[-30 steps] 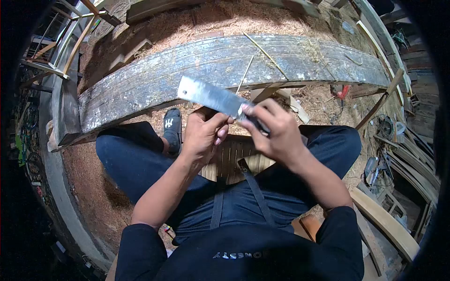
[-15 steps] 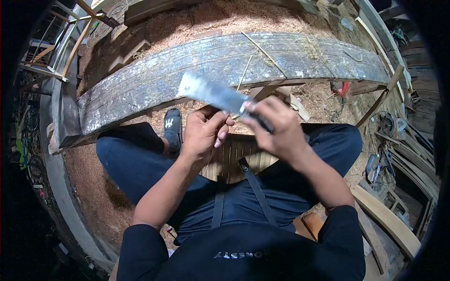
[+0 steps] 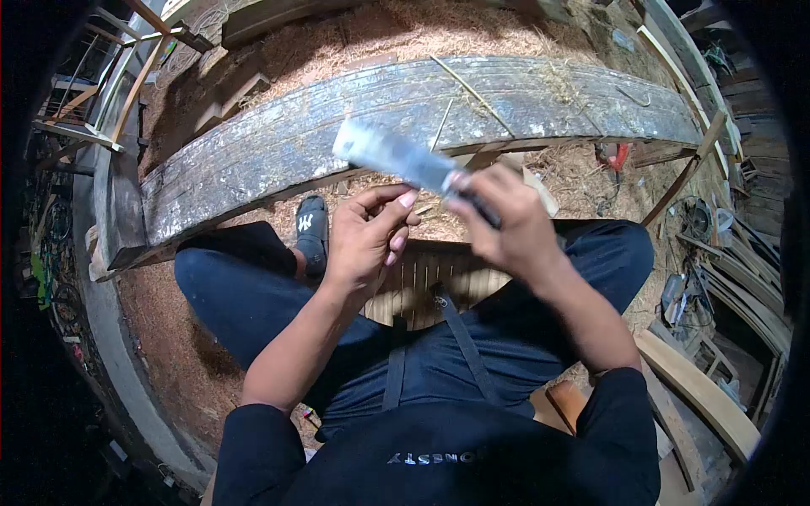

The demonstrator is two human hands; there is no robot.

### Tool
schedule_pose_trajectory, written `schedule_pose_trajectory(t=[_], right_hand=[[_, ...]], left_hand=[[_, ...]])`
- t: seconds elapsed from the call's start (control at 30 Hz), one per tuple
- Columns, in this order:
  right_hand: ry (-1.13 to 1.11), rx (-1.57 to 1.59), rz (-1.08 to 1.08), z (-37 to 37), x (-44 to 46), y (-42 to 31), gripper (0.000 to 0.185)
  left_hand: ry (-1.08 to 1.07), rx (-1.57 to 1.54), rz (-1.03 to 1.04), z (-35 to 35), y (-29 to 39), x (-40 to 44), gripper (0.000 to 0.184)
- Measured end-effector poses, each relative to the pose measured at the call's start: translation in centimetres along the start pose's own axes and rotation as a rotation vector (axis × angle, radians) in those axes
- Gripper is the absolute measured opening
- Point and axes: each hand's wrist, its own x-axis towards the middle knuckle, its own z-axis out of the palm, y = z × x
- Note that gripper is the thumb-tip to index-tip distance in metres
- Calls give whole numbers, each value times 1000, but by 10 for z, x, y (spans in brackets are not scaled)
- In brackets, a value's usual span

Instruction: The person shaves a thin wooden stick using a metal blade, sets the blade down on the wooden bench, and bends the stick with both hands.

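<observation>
My right hand (image 3: 504, 215) is wrapped round the black handle of a broad-bladed knife (image 3: 392, 156). Its wide silver blade, blurred by motion, points left and up, passing just above my left fingertips. My left hand (image 3: 367, 232) is closed in a pinch, thumb against the bent fingers. Whatever it pinches is too thin and too hidden by the blade and fingers to name. Beyond the blade, a long thin stick (image 3: 472, 97) and a shorter thin stick (image 3: 442, 125) lie on a worn wooden bench (image 3: 278, 139).
Wood shavings (image 3: 405, 34) cover the ground. A slatted bamboo surface (image 3: 422, 274) shows between my legs. A sandalled foot (image 3: 312, 232) rests under the bench's near edge. Planks (image 3: 700, 392) lie at the right, near a red-handled item (image 3: 620, 157). A wooden frame (image 3: 139, 88) stands at the left.
The knife blade has shifted slightly right and down, and my right hand has moved a little to the right. My left hand has stayed in nearly the same place, still pinching.
</observation>
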Motion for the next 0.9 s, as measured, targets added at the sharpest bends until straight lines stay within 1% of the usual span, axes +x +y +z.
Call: schedule_pose_trajectory(t=[0.03, 0.07, 0.17, 0.2, 0.23, 0.3, 0.33, 0.37, 0.43, 0.47, 0.5, 0.57, 0.63, 0.7, 0.77, 0.83, 0.9], right_hand=[[-76, 23, -3, -1, -2, -4, 26], [-76, 22, -9, -3, 1, -2, 26], [-36, 23, 75, 1, 5, 1, 25], [-21, 0, 48, 3, 4, 3, 30], [-20, -6, 47, 3, 2, 0, 30], [-48, 50, -24, 2, -2, -8, 29], [-30, 67, -31, 3, -3, -7, 29], [-25, 45, 30, 3, 0, 0, 28], [29, -25, 27, -3, 8, 4, 26], [22, -41, 8, 0, 6, 6, 26], [4, -24, 19, 0, 4, 0, 27], [-55, 6, 7, 0, -2, -8, 26], [13, -25, 46, -2, 4, 6, 28], [53, -67, 62, -4, 8, 5, 28], [-12, -48, 42, -3, 4, -3, 27], [-21, -34, 17, -3, 4, 0, 27], [91, -72, 77, -3, 9, 16, 28]], left_hand=[[-2, -4, 6, -3, -5, 0, 22], [0, -4, 11, -4, -7, 1, 24], [30, 16, -13, -2, 1, 3, 20], [33, -10, -23, -1, 2, 3, 18], [29, -14, -21, -3, -1, 3, 18], [-8, -12, -1, -6, -4, 2, 21], [17, -14, -25, -5, -4, 0, 21], [21, -9, -30, -4, -2, -1, 21], [21, -12, -20, 3, 5, -1, 15], [15, -19, -13, 0, 2, 1, 19], [11, -24, -11, -1, 0, -1, 19], [11, 0, -61, -3, -1, -3, 27], [18, 0, -75, -5, -2, -2, 30], [13, -9, -36, -1, 1, -1, 29], [-10, -40, -39, -1, -2, -1, 29], [11, -44, -92, -1, 0, -2, 29], [16, -67, -87, -2, 1, -5, 29]])
